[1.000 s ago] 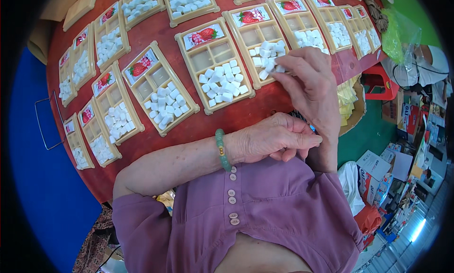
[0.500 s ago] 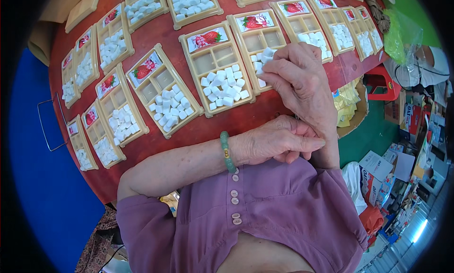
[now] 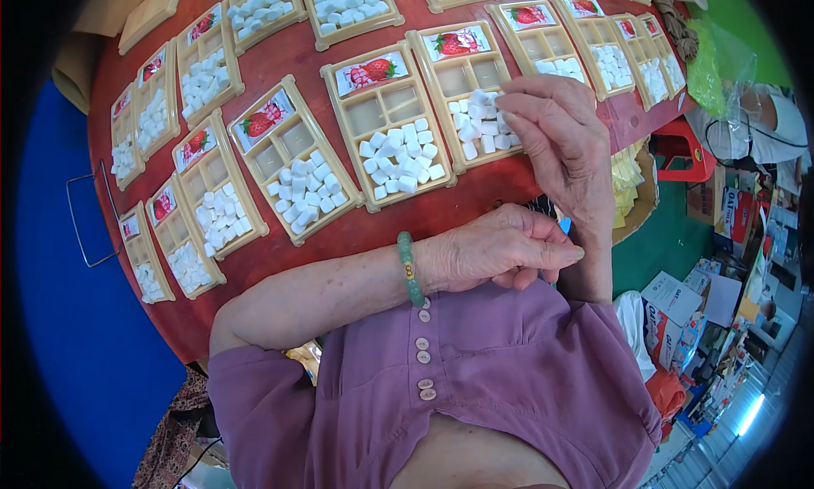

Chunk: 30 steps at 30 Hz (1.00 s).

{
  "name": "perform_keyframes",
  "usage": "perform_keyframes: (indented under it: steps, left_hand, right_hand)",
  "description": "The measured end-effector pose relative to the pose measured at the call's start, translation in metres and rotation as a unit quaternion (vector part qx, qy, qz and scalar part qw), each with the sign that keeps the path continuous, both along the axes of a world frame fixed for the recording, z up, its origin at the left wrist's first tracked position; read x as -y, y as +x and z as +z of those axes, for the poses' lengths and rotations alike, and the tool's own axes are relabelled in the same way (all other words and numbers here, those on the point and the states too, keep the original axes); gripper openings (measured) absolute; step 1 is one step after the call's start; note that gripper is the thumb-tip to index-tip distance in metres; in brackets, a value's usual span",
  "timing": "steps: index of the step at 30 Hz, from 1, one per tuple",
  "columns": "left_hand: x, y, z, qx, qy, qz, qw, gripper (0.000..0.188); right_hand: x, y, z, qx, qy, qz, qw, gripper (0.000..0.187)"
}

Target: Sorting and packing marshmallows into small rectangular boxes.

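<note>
My right hand (image 3: 564, 141) hovers at the right edge of a beige compartment tray (image 3: 441, 120), its thumb and fingertips apart beside a heap of small white marshmallow-like cubes (image 3: 487, 131). No cube shows between those fingertips. A packet with a strawberry picture (image 3: 458, 42) fills the tray's far compartment, and two smaller compartments lie bare between packet and cubes. My left hand (image 3: 509, 247), below a green bead bracelet, is curled closed near my right wrist. What it holds is hidden; a small blue patch shows beside its fingers.
Similar trays with cubes stand in rows across the red table (image 3: 280, 256), one tray (image 3: 390, 125) immediately left. Right of the table are a carton of yellow packets (image 3: 627, 180) and a red stool (image 3: 682, 150). A metal wire handle (image 3: 75, 222) juts from the left edge.
My right hand has drawn back slightly to the right and its fingertips have parted, leaving the cubes in the tray. My left hand stays almost where it was.
</note>
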<state>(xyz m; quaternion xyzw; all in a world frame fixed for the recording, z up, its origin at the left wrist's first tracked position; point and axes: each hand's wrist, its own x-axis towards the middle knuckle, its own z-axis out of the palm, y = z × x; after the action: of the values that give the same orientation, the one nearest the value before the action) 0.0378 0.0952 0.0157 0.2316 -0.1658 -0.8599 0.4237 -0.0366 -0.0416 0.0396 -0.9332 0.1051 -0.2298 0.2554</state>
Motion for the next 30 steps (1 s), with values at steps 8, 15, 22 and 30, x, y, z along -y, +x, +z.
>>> perform_keyframes:
  steps: [8,15,22,30]
  left_hand:
    - [-0.002,-0.002,-0.003,-0.007,-0.008,-0.005,1.000,0.033]
    - [-0.001,-0.001,-0.002,-0.022,-0.001,-0.002,1.000,0.033]
    - [-0.001,-0.001,-0.003,-0.026,-0.001,0.004,1.000,0.033]
    - [-0.002,-0.003,-0.003,-0.013,-0.004,0.008,1.000,0.034]
  right_hand:
    - [-0.007,-0.007,-0.005,-0.123,-0.078,0.035,0.989,0.039]
    - [-0.001,-0.019,-0.003,-0.103,-0.063,0.064,0.991,0.034]
    - [0.001,-0.018,-0.002,-0.050,-0.083,0.059,0.994,0.033]
    - [-0.006,0.004,-0.007,-0.017,-0.080,0.082,0.993,0.029]
